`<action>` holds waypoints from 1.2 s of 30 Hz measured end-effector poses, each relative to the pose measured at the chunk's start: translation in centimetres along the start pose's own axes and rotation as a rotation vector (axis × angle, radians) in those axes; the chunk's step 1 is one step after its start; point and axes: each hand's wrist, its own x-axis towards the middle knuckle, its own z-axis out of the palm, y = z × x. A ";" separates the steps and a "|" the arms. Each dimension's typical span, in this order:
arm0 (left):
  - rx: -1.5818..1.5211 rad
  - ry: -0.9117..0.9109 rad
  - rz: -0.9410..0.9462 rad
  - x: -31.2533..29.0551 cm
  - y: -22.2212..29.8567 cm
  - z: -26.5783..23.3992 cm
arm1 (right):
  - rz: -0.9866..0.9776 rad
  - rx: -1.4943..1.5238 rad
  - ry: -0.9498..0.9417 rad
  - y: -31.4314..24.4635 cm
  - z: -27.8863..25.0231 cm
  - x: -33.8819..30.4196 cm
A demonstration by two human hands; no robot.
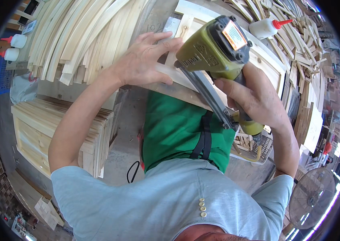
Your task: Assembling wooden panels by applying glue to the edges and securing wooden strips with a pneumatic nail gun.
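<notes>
A: What is hard to see?

B: The middle of the frame [272, 58]. It lies from 12 to 2 o'clock, and the nail gun [214, 52] is in front of it at 1 o'clock.

A: Does the tip of the nail gun touch the wood?

B: It is too hard to tell. The tip is mostly hidden behind its big green body.

A: What is cut off?

B: The person's head, at the bottom edge by 6 o'clock. Only a short bit of the yellow hose [258, 152] shows at 4 o'clock. Small things near the dark rim are blurry.

A: How is the right hand [256, 94]?

B: It is at about half past 2, curled tight around the handle of the nail gun. Some of its fingers are hidden, and so is the trigger.

A: And the left hand [148, 56]?

B: It is at 11 o'clock, wide and flat, with the fingers and thumb spread apart. It rests by the near left corner of the frame and grips nothing. Its fingertips are close to the nail gun.

A: What is next to it?

B: A big pile of wood strips [85, 36], at 10 to 11 o'clock.
</notes>
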 end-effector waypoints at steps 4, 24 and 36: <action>0.008 0.030 0.040 0.0 -0.1 0.1 | 0.014 0.019 -0.043 -0.4 0.4 -0.4; 0.074 -0.152 -0.079 0.6 0.9 -0.5 | 0.374 0.107 0.110 4.2 -1.4 -9.5; 0.011 -0.231 -0.189 0.6 2.6 -1.0 | 0.418 0.229 0.354 8.5 -2.4 -17.7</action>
